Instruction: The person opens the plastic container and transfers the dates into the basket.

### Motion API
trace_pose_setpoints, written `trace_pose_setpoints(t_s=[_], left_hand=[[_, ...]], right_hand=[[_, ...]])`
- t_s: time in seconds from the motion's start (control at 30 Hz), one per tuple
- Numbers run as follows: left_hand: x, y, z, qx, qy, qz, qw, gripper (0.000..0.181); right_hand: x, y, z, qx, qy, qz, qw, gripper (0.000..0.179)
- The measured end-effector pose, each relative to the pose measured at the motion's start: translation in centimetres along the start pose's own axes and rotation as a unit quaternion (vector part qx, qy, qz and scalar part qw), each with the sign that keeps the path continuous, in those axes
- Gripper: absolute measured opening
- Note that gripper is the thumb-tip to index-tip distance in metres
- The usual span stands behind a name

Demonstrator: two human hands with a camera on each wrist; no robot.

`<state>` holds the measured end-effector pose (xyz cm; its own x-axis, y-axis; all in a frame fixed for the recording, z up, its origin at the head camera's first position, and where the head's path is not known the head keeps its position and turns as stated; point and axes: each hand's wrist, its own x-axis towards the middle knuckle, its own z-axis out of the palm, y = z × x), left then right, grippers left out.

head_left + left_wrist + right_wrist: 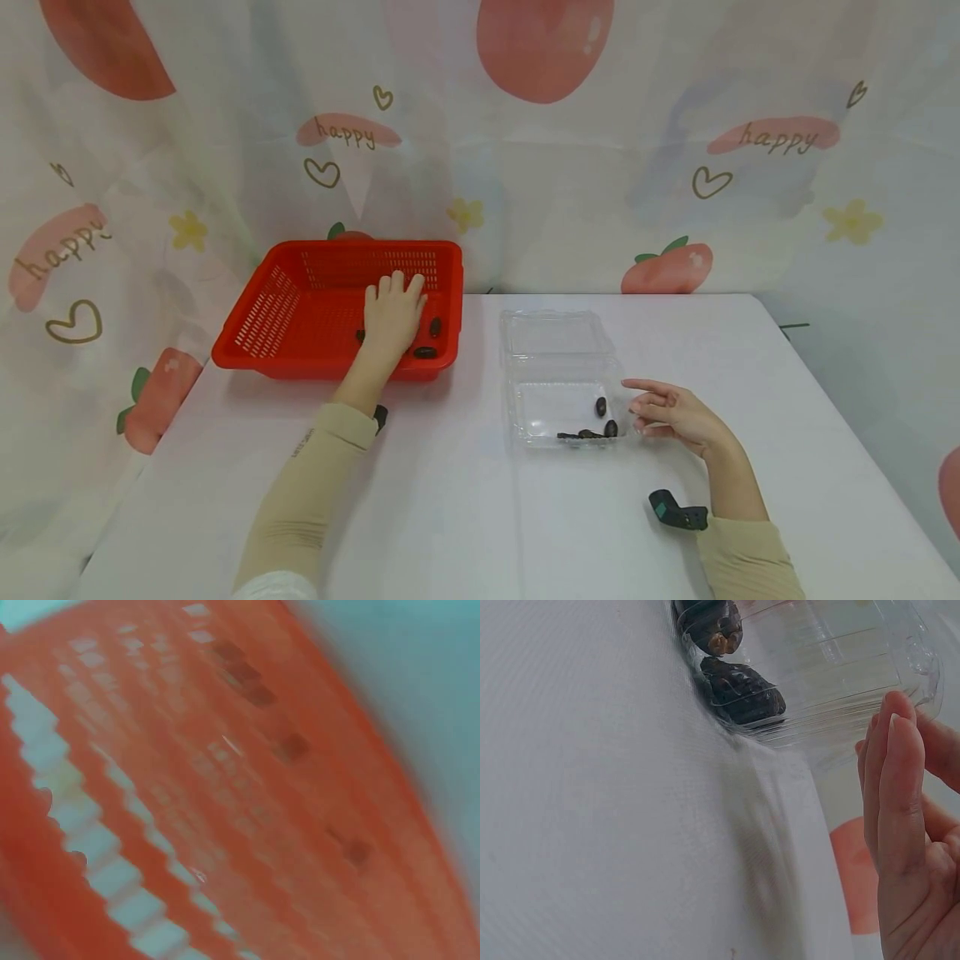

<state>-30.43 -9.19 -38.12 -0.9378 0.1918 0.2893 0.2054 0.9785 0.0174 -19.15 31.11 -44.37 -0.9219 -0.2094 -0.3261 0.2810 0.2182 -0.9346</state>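
Observation:
In the head view my left hand point(393, 317) reaches into a red plastic basket point(262, 364), back of the hand up. Its fingertips are hidden, so whether they grip anything does not show. Dark oval date-like fruits point(425, 352) lie in the basket near that hand. My right hand point(675, 414) hovers beside the right side of a clear plastic clamshell box point(551, 404), fingers loosely extended, holding nothing. Several dark date-like fruits point(601, 407) are in the box's near right part. Up close in the right wrist view, two of these wrinkled, glossy fruits point(742, 694) show through the plastic.
The box's lid point(555, 333) lies open toward the back of the white-covered table point(442, 500). A printed curtain point(480, 167) hangs behind. A dark device point(678, 511) sits at the right wrist. The left wrist view is blurred and shows mostly slotted red basket wall point(247, 772).

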Motion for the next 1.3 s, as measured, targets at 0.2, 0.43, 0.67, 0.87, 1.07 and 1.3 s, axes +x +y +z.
trace_pose_setpoints(t_s=[0.2,0.43,0.67,0.87,1.07,1.3], left_hand=[[-1.0,4.2,-0.1,0.022,0.071,0.083,0.9938,0.025],[-2.3,8.6,1.0,0.031,0.015,0.162,0.9862,0.026],[-3.9,12.4,2.6,0.035,-0.003,0.264,0.9638,0.028],[-4.8,14.9,4.3,0.053,-0.004,0.368,0.9283,0.03],[-5.3,16.6,5.0,0.063,-0.024,0.421,0.9044,0.036],[-5.5,17.8,6.0,0.075,-0.025,0.462,0.8832,0.039]], right_hand=[[0.0,-0.1,0.1,-0.007,0.004,0.002,1.0,0.055],[0.0,0.0,0.0,-0.009,0.001,-0.002,1.0,0.054],[0.1,0.1,0.0,-0.001,-0.001,0.002,1.0,0.055],[0.1,0.1,0.0,-0.005,0.003,0.002,1.0,0.056],[0.2,0.1,0.0,-0.003,0.003,0.002,1.0,0.056],[0.1,-0.1,0.1,-0.009,0.004,0.005,0.9999,0.056]])
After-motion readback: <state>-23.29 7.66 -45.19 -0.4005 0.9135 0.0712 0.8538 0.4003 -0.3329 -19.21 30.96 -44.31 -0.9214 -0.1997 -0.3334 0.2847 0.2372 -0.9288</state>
